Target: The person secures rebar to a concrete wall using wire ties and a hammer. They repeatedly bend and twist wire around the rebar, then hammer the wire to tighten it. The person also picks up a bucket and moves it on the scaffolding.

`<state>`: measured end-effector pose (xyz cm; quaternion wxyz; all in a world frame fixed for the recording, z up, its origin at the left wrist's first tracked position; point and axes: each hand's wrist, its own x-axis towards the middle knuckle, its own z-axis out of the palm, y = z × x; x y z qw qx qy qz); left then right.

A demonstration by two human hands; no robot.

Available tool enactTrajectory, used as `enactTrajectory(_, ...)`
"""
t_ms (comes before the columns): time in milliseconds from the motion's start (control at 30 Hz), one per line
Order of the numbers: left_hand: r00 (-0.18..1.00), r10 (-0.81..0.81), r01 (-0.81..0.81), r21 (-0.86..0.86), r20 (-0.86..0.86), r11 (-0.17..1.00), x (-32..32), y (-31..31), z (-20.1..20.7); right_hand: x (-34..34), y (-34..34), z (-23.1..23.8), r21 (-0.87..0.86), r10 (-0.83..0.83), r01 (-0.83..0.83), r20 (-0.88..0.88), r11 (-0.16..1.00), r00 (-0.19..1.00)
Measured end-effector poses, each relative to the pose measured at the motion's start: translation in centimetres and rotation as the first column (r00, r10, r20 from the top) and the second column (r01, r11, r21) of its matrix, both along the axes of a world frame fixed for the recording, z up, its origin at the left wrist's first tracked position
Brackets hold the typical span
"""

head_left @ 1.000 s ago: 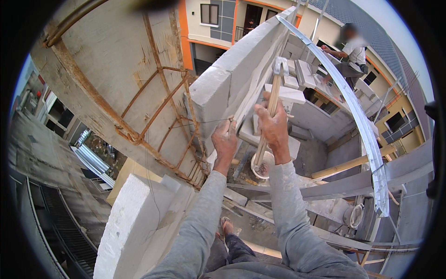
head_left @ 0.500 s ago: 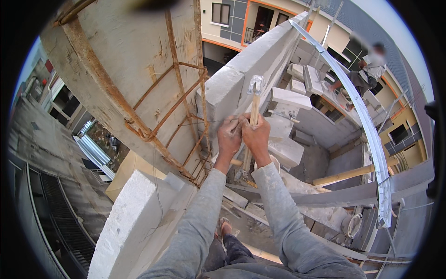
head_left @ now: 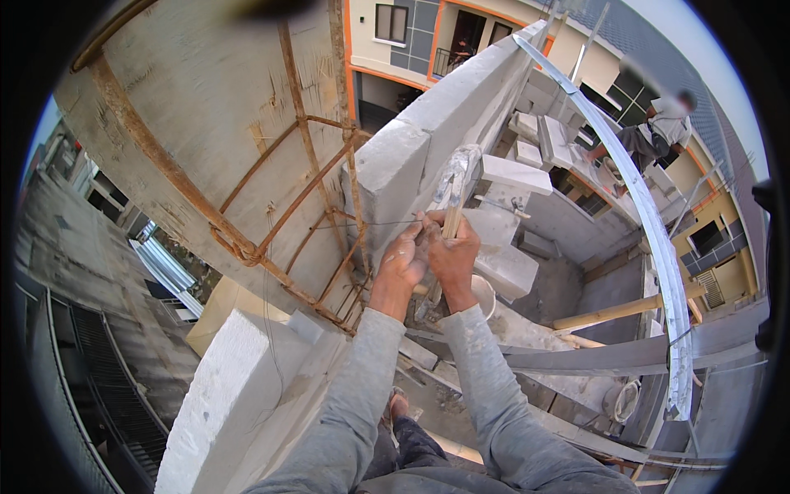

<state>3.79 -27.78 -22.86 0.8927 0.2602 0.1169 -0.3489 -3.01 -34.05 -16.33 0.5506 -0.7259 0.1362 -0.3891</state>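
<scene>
My two hands meet in front of me, beside the rusty rebar cage (head_left: 288,226). A thin wire (head_left: 381,223) runs from the cage to my fingertips. My left hand (head_left: 399,267) is closed, pinching the wire's end. My right hand (head_left: 453,255) is wrapped round the wooden handle of a hammer (head_left: 453,212), its fingertips touching those of my left. The hammer stands upright, its greyish metal head above my hand and somewhat blurred. Part of the handle is hidden behind my fingers.
A white block wall (head_left: 395,160) runs ahead, another block (head_left: 218,387) stands at lower left. A board (head_left: 189,107) backs the cage. Loose blocks (head_left: 514,174), a bucket (head_left: 484,296) and a long metal channel (head_left: 629,169) lie right. A person (head_left: 658,132) sits far right.
My hands have shifted slightly, and the hammer's head now appears larger and closer. The wire shows stretched between cage and fingers. The cage sits further left in view.
</scene>
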Motion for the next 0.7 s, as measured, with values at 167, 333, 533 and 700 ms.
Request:
enactTrajectory(167,0.993,-0.037,0.042,-0.044,0.109,0.998,1.8,-0.5,-0.5,0.3,-0.4,-0.4,-0.049,0.006,-0.007,-0.022,0.999,1.0)
enactTrajectory(333,0.996,0.059,-0.06,0.003,0.074,0.998,2.4,-1.0,0.5,0.2,-0.8,-1.0,0.053,0.028,-0.026,-0.037,0.998,0.999)
enactTrajectory(533,1.0,0.012,-0.01,-0.076,0.022,0.997,1.7,-1.0,1.0,-5.1,-1.1,-2.3,0.158,0.21,-0.197,-0.067,0.968,0.976)
enactTrajectory(700,0.998,0.043,-0.038,-0.106,0.048,0.994,1.4,-1.4,0.8,-7.7,-0.2,-4.1,0.255,0.229,-0.193,-0.12,0.947,0.966)
